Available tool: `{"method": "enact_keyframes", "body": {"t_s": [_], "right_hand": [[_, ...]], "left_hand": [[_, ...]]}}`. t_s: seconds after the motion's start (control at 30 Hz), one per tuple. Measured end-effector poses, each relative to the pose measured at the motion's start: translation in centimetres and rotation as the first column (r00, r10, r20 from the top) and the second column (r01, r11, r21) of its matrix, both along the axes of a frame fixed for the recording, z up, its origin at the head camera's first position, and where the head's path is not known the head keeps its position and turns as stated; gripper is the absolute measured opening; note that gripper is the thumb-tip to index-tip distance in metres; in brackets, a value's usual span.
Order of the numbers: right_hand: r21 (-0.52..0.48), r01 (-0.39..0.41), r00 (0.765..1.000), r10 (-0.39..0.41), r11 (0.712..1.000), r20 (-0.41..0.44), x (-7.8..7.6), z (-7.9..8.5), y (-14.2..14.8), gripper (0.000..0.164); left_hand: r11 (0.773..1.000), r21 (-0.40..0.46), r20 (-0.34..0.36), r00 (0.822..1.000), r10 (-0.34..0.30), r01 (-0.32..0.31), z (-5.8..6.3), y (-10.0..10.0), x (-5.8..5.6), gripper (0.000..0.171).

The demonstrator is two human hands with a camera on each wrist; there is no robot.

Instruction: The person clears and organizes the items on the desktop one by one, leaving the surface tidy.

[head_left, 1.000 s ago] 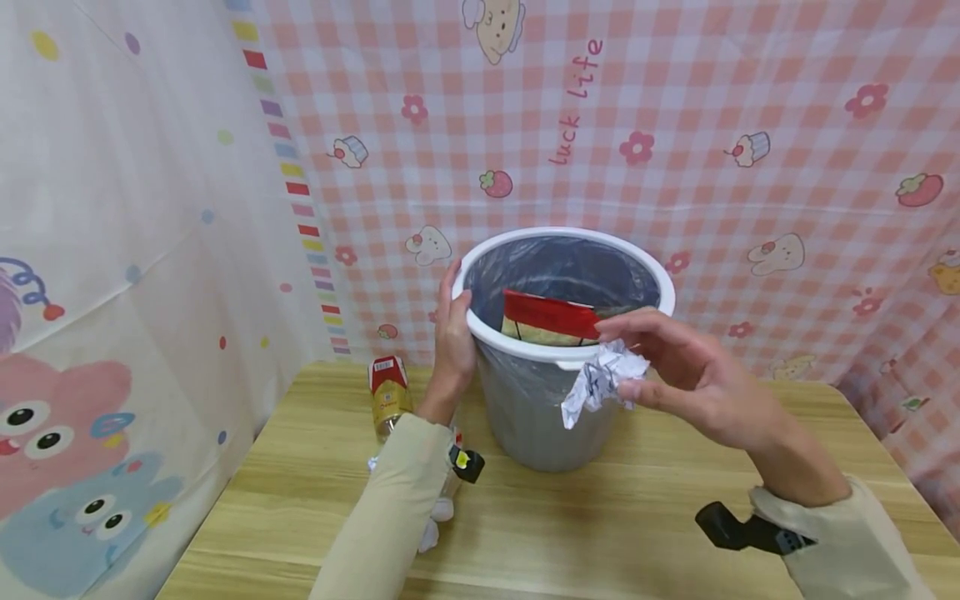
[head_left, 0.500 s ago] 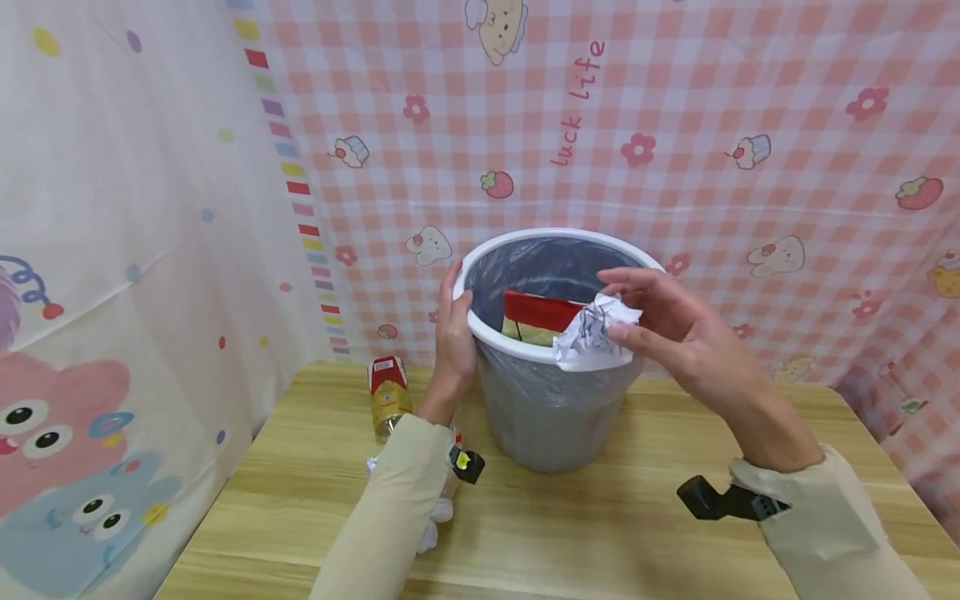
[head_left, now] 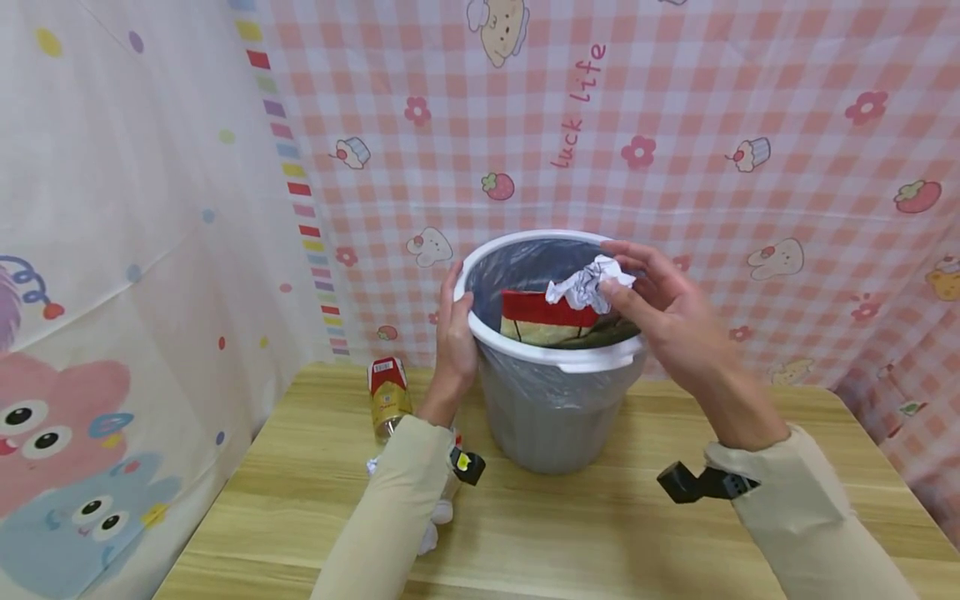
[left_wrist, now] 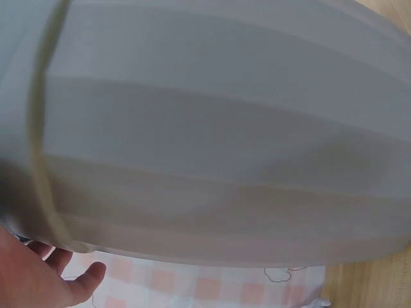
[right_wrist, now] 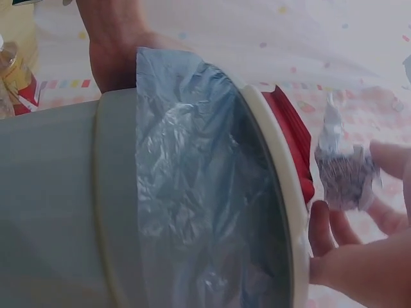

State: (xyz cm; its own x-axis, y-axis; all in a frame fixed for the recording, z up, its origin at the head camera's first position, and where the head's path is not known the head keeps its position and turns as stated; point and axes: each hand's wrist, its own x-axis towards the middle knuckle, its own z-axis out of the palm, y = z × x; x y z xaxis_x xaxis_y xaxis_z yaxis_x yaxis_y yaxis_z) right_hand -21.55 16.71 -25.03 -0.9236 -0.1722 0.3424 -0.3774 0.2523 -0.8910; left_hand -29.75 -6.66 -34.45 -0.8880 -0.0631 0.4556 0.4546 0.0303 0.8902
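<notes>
Paper [head_left: 588, 285] raised — tip left, long axis crosswise

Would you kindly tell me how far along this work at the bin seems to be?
Looks done: a red packet is in the bin. In hand: the right hand holds crumpled paper over the bin; the left hand holds the rim. Apparently left: the red-and-gold container and white items beside the left sleeve.

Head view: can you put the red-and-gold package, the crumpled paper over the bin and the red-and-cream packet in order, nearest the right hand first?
1. Crumpled paper: held in the right hand.
2. Red-and-cream packet: inside the bin.
3. Red-and-gold package: on the table, left of the bin.
</notes>
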Motion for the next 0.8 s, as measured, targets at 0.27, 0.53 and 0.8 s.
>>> {"method": "enact_keyframes", "body": {"t_s": [0.27, 0.53, 0.8], "right_hand": [[-0.124, 0.116, 0.993, -0.116, 0.986, 0.006, -1.4, -0.1, -1.5, 0.047], [-0.092, 0.255, 0.966, -0.258, 0.963, -0.022, -2.4, -0.3, -2.2, 0.048], [0.066, 0.361, 0.933, -0.36, 0.93, -0.02, -3.0, -0.3, -2.1, 0.053]], "left_hand": [[1.0, 0.02, 0.0, 1.0, -0.007, 0.007, -0.1, 0.0, -0.2, 0.054], [1.0, 0.024, 0.001, 1.0, -0.004, 0.004, 0.0, 0.1, -0.1, 0.055], [1.0, 0.023, 0.007, 1.0, 0.007, -0.007, 0.0, 0.1, -0.2, 0.054]]}}
